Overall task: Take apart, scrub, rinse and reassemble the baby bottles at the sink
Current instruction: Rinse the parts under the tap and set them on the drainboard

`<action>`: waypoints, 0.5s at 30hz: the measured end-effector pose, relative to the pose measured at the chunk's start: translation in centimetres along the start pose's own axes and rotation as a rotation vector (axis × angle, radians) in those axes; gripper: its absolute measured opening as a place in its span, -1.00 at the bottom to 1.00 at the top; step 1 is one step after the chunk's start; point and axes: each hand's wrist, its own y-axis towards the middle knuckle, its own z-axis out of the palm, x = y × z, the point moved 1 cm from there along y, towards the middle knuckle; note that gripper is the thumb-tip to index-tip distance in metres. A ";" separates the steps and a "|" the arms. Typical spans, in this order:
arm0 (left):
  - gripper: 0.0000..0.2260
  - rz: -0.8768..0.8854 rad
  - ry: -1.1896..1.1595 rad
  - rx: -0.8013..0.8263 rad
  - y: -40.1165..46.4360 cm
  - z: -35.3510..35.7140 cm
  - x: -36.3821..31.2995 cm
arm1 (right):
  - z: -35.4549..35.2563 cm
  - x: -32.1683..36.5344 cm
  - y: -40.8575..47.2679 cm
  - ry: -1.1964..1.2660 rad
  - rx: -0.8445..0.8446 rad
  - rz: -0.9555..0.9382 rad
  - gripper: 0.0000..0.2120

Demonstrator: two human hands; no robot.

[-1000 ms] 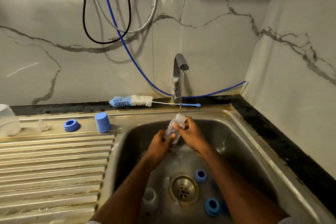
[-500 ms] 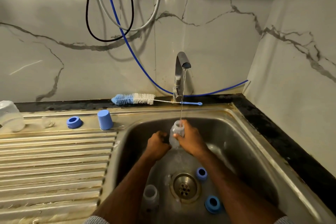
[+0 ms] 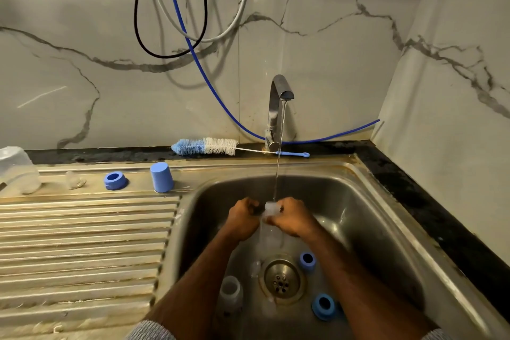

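Sink (image 3: 392, 229): two blue rings (image 3: 323, 306) inside; left hand (image 3: 242, 218), right hand (image 3: 292, 218) both clasp one bottle (image 3: 271, 208).

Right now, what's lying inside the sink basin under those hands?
On the sink floor: a drain strainer, two blue rings and a clear bottle. Both hands hold another bottle under the tap's water. The forearms hide some floor.

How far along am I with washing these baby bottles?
Taking apart looks done: a blue cap and blue ring sit on the drainboard. In hand: left hand and right hand hold a clear bottle under the running tap. Left: another bottle and two rings in the basin, then reassembly.
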 end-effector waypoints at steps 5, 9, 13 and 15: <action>-0.80 0.008 0.024 0.000 0.2 0.2 0.0 | 0.1 0.0 -0.3 -0.056 -0.026 -0.010 -0.59; -0.82 0.002 0.030 0.013 0.4 0.4 0.1 | -0.1 0.2 -0.3 0.024 -0.163 -0.050 -0.53; -0.81 0.006 0.016 0.025 0.3 0.5 0.2 | 0.3 0.2 -0.4 -0.085 -0.057 0.004 -0.56; -0.76 -0.011 0.008 0.041 0.4 0.5 0.2 | 0.2 0.1 -0.2 -0.005 -0.144 -0.016 -0.54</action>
